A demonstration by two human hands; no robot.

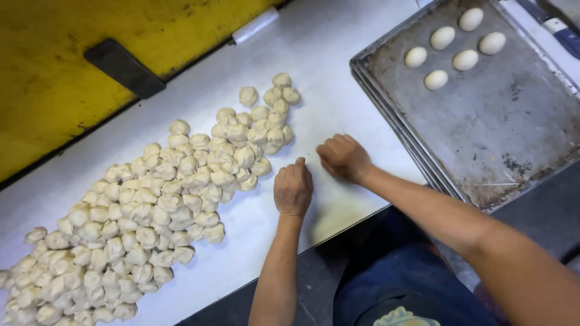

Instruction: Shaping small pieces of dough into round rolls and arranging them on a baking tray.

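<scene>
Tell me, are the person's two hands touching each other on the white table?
Apart. The head view shows a strip of white table between the cupped left hand and the right hand, both knuckles-up near the heap of pale dough pieces.

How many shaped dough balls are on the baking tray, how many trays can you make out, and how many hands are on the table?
Smooth dough balls on the tray: 5
Baking tray, top of a stack; number beneath unclear: 1
Hands, left hand and right hand: 2
Total: 8

Dough pieces (151,205) pale cream — table (338,90) white — baking tray (513,133) grey, dark-stained — wall (60,60) yellow.
</scene>
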